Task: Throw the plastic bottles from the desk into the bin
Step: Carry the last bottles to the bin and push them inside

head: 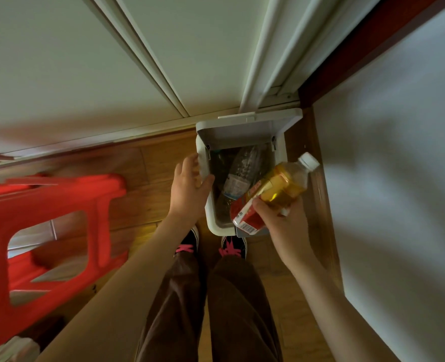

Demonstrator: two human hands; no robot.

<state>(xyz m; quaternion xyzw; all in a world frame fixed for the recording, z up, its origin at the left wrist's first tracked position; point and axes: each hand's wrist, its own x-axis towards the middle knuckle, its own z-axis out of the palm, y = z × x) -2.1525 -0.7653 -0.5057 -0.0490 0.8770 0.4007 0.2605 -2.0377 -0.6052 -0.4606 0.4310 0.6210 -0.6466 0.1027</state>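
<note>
We stand over the white bin (pixel 279 150), lid up at far side. Our right hand (pixel 281 220) grips a red-labelled bottle (pixel 273 193) w/ yellow liquid, tilted above the bin's right rim. Left hand (pixel 188 185), fingers spread, rests on the left rim, holding nothing. Clear bottle (pixel 242 173) lies inside.

We see a brown wooden floor (pixel 153 163) with a white plastic bin (pixel 217 226) standing on it by the white sliding door, a red plastic stool (pixel 46 205) on its left, and two black shoes with pink laces (pixel 187 244) just before the bin.
</note>
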